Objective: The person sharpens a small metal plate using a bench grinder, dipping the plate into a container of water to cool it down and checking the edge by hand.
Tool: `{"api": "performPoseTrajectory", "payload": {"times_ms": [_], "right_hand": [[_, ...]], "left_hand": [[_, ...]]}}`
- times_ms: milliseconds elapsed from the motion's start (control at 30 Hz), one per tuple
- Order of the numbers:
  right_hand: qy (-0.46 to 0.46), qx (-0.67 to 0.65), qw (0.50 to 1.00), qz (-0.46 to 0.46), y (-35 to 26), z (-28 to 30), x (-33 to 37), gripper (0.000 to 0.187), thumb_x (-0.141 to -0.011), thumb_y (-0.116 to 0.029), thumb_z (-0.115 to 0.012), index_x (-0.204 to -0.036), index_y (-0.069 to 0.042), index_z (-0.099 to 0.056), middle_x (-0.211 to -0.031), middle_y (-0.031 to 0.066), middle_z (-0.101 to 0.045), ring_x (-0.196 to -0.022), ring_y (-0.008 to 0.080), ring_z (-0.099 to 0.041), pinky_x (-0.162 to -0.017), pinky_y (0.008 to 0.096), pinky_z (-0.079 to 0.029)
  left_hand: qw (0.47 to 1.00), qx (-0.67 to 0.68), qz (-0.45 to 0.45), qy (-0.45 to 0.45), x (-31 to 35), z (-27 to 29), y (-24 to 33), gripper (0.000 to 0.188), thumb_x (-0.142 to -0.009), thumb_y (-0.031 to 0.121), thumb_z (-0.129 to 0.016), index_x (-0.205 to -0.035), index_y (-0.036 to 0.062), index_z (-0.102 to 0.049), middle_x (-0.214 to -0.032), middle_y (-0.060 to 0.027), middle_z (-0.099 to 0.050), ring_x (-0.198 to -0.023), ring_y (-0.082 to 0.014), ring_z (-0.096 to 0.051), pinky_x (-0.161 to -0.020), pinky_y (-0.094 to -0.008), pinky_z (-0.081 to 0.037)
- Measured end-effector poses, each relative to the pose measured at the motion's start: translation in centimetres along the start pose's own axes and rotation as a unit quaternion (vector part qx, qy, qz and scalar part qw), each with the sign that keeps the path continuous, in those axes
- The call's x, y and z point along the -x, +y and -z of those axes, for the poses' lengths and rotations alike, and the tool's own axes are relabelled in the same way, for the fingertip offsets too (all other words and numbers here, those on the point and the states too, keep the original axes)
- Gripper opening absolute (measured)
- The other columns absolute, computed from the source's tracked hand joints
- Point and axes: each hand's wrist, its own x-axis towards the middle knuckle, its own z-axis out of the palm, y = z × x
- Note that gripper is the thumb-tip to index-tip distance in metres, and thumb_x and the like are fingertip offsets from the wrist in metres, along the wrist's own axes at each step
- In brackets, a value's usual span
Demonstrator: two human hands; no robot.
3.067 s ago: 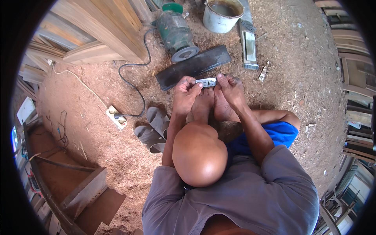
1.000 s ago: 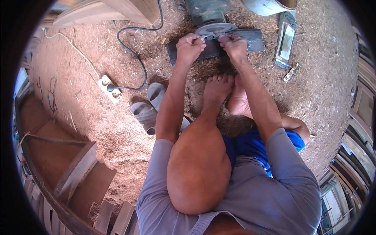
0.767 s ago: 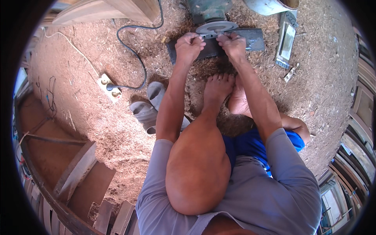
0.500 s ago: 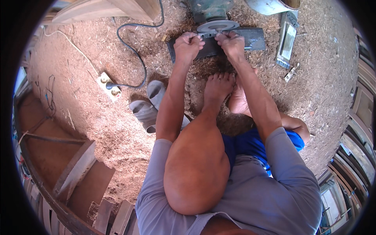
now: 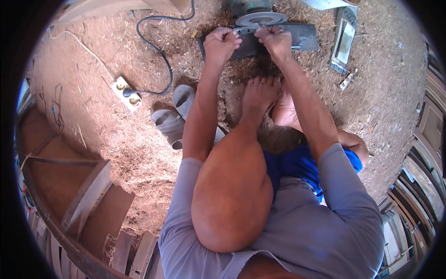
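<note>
Upper centre of the frame: the left hand (image 5: 221,45) and right hand (image 5: 277,43), fingers curled closed, pinched opposite ends of a perforated metal plate (image 5: 245,30) beside the grinding wheel (image 5: 253,19).

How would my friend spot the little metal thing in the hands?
Find the round grinding wheel at the top. Just below it, the left hand and right hand hold a metal bar between them. It is small and pale with dark spots, unlike the long black slab beneath.

Bright overall, bent edges, black corners
</note>
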Motion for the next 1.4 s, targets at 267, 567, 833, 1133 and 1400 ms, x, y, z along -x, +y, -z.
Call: {"api": "performPoseTrajectory", "payload": {"times_ms": [267,567,833,1133,1400], "right_hand": [[-0.003,-0.076,0.997,-0.027,-0.7,0.4,0.3,0.017,-0.083,-0.012,-0.071,-0.089,0.004,-0.067,-0.079,0.0075,-0.070,-0.063,0.0073,-0.059,-0.054,0.0203,-0.045],[0.003,-0.070,0.996,-0.046,-1.3,0.9,0.6,0.017,-0.085,-0.011,-0.069,-0.091,0.004,-0.066,-0.082,0.0081,-0.071,-0.066,0.0086,-0.062,-0.057,0.0211,-0.049],[0.023,-0.092,0.994,-0.060,-1.3,1.2,0.6,0.015,-0.085,-0.010,-0.069,-0.090,0.003,-0.066,-0.082,0.0080,-0.071,-0.066,0.0090,-0.064,-0.057,0.0208,-0.050],[0.013,-0.113,0.992,-0.047,-1.1,0.4,0.4,0.014,-0.085,-0.009,-0.069,-0.090,0.003,-0.066,-0.081,0.0080,-0.070,-0.062,0.0074,-0.059,-0.053,0.0197,-0.046],[0.021,-0.119,0.992,-0.042,-1.1,-0.2,0.6,0.014,-0.083,-0.006,-0.070,-0.088,0.006,-0.065,-0.080,0.0100,-0.070,-0.061,0.0082,-0.058,-0.053,0.0199,-0.044]], "left_hand": [[1.000,-0.009,0.010,-0.001,-0.4,-0.8,-0.3,0.013,-0.092,0.007,-0.059,-0.096,-0.0050,-0.063,-0.086,-0.0114,-0.068,-0.071,-0.0145,-0.069,-0.061,-0.0225,-0.057],[1.000,-0.022,0.003,0.005,-0.7,-1.2,-0.8,0.015,-0.088,0.010,-0.062,-0.094,-0.0030,-0.067,-0.079,-0.0080,-0.070,-0.067,-0.0102,-0.068,-0.060,-0.0221,-0.055],[0.996,-0.082,-0.005,-0.023,-0.8,-1.7,-0.1,0.012,-0.092,0.007,-0.060,-0.095,-0.0038,-0.063,-0.085,-0.0104,-0.068,-0.069,-0.0123,-0.068,-0.059,-0.0208,-0.056],[1.000,-0.001,-0.013,0.004,-0.8,-1.1,-1.0,0.016,-0.089,0.007,-0.061,-0.098,-0.0058,-0.064,-0.084,-0.0117,-0.070,-0.069,-0.0120,-0.069,-0.060,-0.0224,-0.056],[1.000,0.003,-0.009,0.003,-0.4,-0.8,-0.5,0.010,-0.093,0.005,-0.058,-0.094,-0.0046,-0.060,-0.083,-0.0111,-0.066,-0.072,-0.0162,-0.069,-0.061,-0.0230,-0.058]]}}
